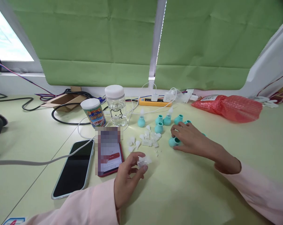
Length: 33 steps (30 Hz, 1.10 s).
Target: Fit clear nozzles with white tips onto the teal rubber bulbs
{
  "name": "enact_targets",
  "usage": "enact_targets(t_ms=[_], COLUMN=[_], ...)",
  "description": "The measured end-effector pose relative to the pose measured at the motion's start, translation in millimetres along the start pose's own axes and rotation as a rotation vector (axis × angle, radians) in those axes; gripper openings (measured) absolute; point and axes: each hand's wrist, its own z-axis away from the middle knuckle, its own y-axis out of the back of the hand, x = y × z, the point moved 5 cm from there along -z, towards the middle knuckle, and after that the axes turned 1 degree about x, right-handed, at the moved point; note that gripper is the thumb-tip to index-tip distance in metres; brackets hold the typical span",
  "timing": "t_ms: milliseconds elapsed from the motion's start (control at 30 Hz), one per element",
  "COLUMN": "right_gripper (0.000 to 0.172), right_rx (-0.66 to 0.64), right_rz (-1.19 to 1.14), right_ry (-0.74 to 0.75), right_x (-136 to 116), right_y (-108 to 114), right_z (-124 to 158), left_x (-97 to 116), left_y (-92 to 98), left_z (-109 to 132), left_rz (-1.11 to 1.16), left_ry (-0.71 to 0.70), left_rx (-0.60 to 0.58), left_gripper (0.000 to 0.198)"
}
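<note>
My left hand (132, 175) pinches a small clear plastic nozzle (143, 161) between thumb and fingers, above the table's front part. On the right, my right hand (189, 137) curls its thumb and fingers round a teal rubber bulb (172, 142), whose round opening faces up. Behind that hand stand more teal bulbs (178, 119), some partly hidden by it. Two bulbs carry clear tips, one a bulb (141, 122) at the left of the group, the other a bulb (167, 120) near its middle. Loose clear plastic pieces (147, 142) lie in a pile between my hands.
Left of my left hand lie a phone with a lit screen (111, 156) and a dark phone (73, 168), with a white cable across it. Behind are a printed tub (94, 114), a clear jar (116, 107), an orange power strip (143, 102) and a red plastic bag (235, 107).
</note>
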Motion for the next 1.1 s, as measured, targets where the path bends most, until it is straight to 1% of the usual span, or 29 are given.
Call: enact_targets(t_ms=[67,133,200,267,333,400,500,633,800,867,967,1033,1100], right_gripper=[0.011,0.017,0.025,0.030,0.033,0.032,0.029,0.029,0.028,0.025,0.020,0.021,0.022], right_rx=[0.067,0.121,0.131,0.123,0.129,0.126,0.074,0.084,0.107,0.145,0.272,0.344,0.368], right_rz=[-0.206,-0.448,-0.652,-0.753,-0.757,-0.712,-0.651,-0.685,-0.738,-0.728,-0.662,-0.589,-0.549], right_ry=[0.003,0.015,0.041,0.059,0.069,0.097,0.127,0.097,0.076,0.078,0.073,0.079,0.082], right_x=[-7,-18,-32,-45,-55,-61,-67,-70,-72,-74,-76,-79,-81], right_y=[15,29,34,32,26,19,11,9,7,4,0,-3,-5], right_z=[1,3,4,4,3,1,1,3,4,4,8,11,13], left_x=[1,2,5,7,8,7,5,5,3,3,3,3,3], left_y=[0.0,0.6,1.4,1.9,2.6,3.1,2.6,2.0,2.0,1.1,-0.7,-1.0,-0.5], left_z=[1,3,4,4,2,1,-1,-1,-4,-6,-7,-6,-5], left_rz=[-0.003,-0.033,-0.074,-0.090,-0.080,-0.065,-0.044,-0.033,0.030,0.065,0.087,0.063,-0.001], left_ry=[-0.005,-0.021,-0.040,-0.058,-0.069,-0.067,-0.048,0.001,0.112,0.162,0.203,0.188,0.126], left_rx=[-0.003,0.008,0.023,0.034,0.047,0.052,0.031,0.019,0.010,-0.011,-0.040,-0.043,-0.039], left_gripper=[0.025,0.032,0.031,0.024,0.019,0.018,0.018,0.018,0.019,0.019,0.019,0.018,0.017])
